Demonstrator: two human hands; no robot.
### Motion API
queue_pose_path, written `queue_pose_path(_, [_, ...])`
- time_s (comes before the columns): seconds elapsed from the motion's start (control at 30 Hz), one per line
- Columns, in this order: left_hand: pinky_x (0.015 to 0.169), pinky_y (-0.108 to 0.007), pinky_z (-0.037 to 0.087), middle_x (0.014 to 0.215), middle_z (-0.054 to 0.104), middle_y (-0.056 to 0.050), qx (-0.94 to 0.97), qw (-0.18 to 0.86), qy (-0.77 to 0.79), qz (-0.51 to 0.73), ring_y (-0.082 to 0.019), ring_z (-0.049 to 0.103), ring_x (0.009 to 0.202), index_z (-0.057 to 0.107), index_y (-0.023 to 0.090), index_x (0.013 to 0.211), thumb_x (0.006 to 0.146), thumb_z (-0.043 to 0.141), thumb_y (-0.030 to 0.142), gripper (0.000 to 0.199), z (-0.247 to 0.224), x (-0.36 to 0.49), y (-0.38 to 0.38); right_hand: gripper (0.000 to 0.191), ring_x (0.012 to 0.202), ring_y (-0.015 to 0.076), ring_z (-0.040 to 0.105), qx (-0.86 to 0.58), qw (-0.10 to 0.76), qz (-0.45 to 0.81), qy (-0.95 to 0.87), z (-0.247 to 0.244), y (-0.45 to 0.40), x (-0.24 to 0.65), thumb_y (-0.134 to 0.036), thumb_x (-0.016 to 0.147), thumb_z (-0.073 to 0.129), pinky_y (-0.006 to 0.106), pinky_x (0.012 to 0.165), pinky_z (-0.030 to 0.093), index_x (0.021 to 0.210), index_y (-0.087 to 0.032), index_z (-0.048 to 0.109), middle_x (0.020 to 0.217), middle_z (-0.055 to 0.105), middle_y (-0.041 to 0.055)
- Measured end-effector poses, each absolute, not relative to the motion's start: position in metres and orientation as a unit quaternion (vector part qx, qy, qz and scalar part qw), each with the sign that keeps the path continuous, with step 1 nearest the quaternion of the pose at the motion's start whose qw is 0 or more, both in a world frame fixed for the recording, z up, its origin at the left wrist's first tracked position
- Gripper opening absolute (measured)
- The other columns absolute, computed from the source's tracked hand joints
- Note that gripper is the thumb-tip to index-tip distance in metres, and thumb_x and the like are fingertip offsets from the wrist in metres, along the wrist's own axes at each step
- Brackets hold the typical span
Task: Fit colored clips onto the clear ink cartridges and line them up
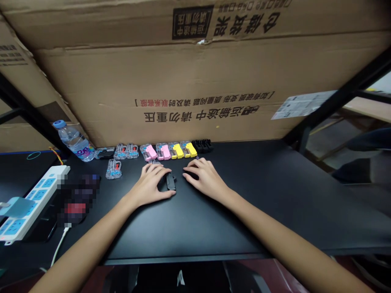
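A small black plastic part (171, 182) lies on the black desk (250, 195) between my two hands. My left hand (151, 184) rests palm down beside it, with the thumb reaching just below the part. My right hand (204, 177) lies palm down to its right, fingertips slightly apart from it. Beyond my hands runs a row of small toy-like pieces: clear ones with blue and red parts (120, 151), pink ones (151, 151), yellow ones (179, 150), and a black group (202, 145). Another clear piece (113, 169) lies nearer, left of my left hand.
A large cardboard box (159, 77) stands along the desk's far side. To the left are a water bottle (75, 141), a white power strip with blue sockets (30, 201), and a blurred object (77, 199). The desk's near edge runs below my forearms.
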State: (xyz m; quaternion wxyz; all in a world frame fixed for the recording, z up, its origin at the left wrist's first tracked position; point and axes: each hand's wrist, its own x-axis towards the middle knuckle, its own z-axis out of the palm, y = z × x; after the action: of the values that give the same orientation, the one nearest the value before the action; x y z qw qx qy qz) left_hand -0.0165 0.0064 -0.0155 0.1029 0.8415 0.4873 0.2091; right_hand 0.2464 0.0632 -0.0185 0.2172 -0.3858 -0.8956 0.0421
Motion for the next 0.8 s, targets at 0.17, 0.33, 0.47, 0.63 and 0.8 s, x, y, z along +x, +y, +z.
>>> queue_pose_path(0.17, [0.122,-0.057,0.028,0.137,0.068,-0.01,0.844,0.105,0.484,0.206,-0.034,0.053,0.138,0.059,0.026,0.141,0.088,0.076,0.059,0.065,-0.018,-0.016,0.006,0.02,0.108,0.03,0.065,-0.334,0.217,0.037,-0.917,-0.019,0.059,0.241,-0.024,0.105,0.063,0.046,0.093,0.048,0.111,-0.02,0.081,0.112,0.079,0.0122])
queue_pose_path(0.33, [0.123,-0.056,0.027,0.137,0.069,-0.01,0.842,0.105,0.487,0.207,-0.034,0.053,0.138,0.059,0.026,0.141,0.088,0.077,0.058,0.065,-0.018,-0.016,0.005,0.02,0.109,0.0286,0.065,-0.302,0.228,0.102,-0.92,-0.022,0.056,0.237,-0.023,0.106,0.06,0.045,0.095,0.048,0.113,-0.022,0.078,0.113,0.08,0.0101])
queue_pose_path(0.47, [0.122,-0.056,0.029,0.139,0.067,-0.01,0.841,0.109,0.486,0.21,-0.034,0.052,0.138,0.058,0.024,0.141,0.088,0.077,0.057,0.065,-0.018,-0.016,0.005,0.026,0.112,0.0296,0.063,-0.323,0.222,0.153,-0.907,-0.025,0.058,0.24,-0.023,0.105,0.061,0.049,0.101,0.046,0.128,-0.025,0.073,0.116,0.077,0.0101])
queue_pose_path(0.63, [0.122,-0.057,0.027,0.139,0.067,-0.01,0.843,0.107,0.484,0.208,-0.034,0.052,0.138,0.057,0.025,0.141,0.087,0.077,0.059,0.067,-0.018,-0.016,0.005,0.028,0.107,0.0266,0.067,-0.308,0.262,0.232,-0.885,-0.027,0.06,0.242,-0.021,0.104,0.059,0.045,0.096,0.053,0.127,-0.025,0.074,0.11,0.071,0.0102])
queue_pose_path(0.8, [0.121,-0.056,0.027,0.135,0.068,-0.01,0.843,0.114,0.483,0.209,-0.034,0.054,0.135,0.059,0.026,0.138,0.085,0.079,0.059,0.066,-0.016,-0.014,0.005,0.017,0.088,0.0215,0.071,-0.312,0.379,0.376,-0.786,-0.023,0.055,0.232,-0.033,0.096,0.072,0.039,0.085,0.06,0.108,-0.023,0.079,0.1,0.072,0.007])
